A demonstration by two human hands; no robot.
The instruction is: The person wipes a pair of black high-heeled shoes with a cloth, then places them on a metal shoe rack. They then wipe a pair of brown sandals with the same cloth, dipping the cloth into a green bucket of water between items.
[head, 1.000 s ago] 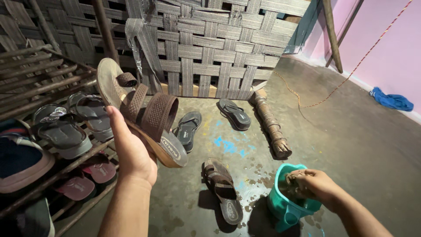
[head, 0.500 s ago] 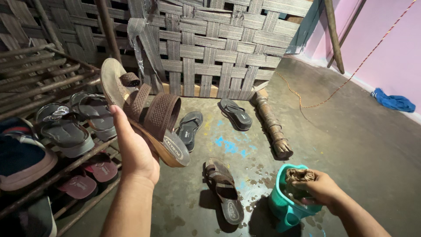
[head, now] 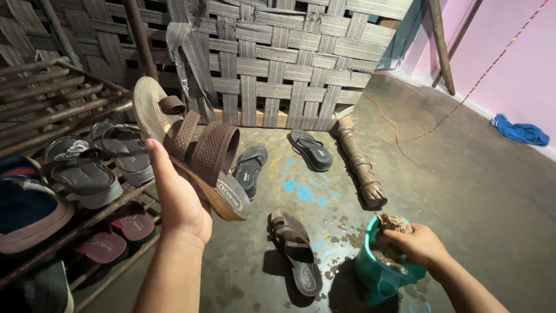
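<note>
My left hand [head: 176, 200] holds a brown strappy wedge sandal [head: 191, 145] up in the air, its toe pointing up and left, in front of the shoe rack. Down at the lower right, my right hand [head: 414, 243] grips a wet brown rag [head: 394, 223] over the mouth of a teal plastic mug [head: 379, 275] standing on the wet concrete floor. The matching brown sandal [head: 296, 250] lies on the floor between my two arms.
A wooden shoe rack [head: 69, 110] at left carries grey sandals [head: 101, 159] and pink slippers [head: 119, 232]. Two black flip-flops [head: 252, 168] [head: 311, 149] and a carved wooden post [head: 359, 162] lie before a woven wall. A blue cloth [head: 521, 132] sits by the pink wall.
My right hand has drawn the rag a little higher at the mug's rim. The left hand keeps the sandal raised, almost unmoved; the view has shifted slightly.
</note>
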